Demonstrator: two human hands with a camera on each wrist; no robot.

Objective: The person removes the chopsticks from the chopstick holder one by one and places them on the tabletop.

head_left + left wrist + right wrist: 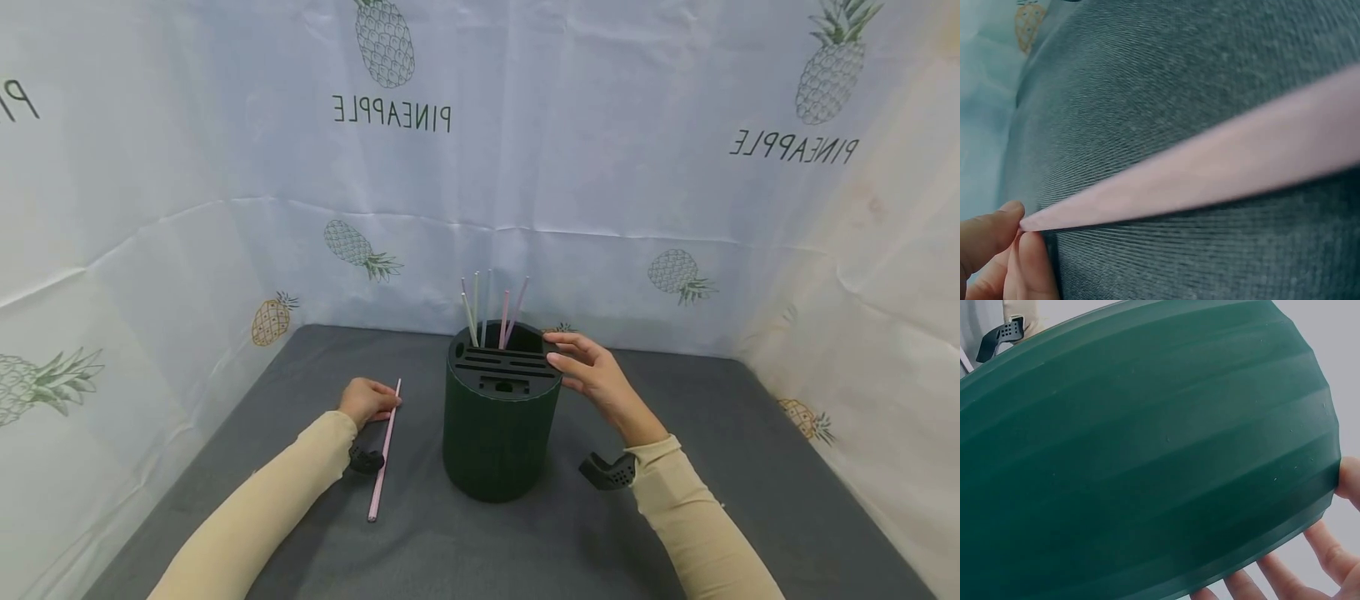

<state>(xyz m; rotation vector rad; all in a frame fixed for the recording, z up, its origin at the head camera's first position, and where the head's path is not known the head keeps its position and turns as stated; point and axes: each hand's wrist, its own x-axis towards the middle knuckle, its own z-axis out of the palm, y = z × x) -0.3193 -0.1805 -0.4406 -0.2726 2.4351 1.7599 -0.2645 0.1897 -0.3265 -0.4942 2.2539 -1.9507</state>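
In left hand (367, 400), pink stick (378, 485) was pinched; by right hand (592, 373), fingers extended, green holder (501, 442) was touched — pick-up step apparently in hand, lift judged needed next.

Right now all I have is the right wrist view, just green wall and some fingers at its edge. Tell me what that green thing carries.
Observer: The green holder has several thin sticks standing up out of the opening at the back of its top.
Operator: Report on the left hand; my view leaves it out.
Observer: The left hand pinches a pink stick near its far end, off to the left of the holder.
Operator: Describe the rest of the holder's top.
Observer: In front of that opening, on the person's side, the top has long narrow slots running across it.
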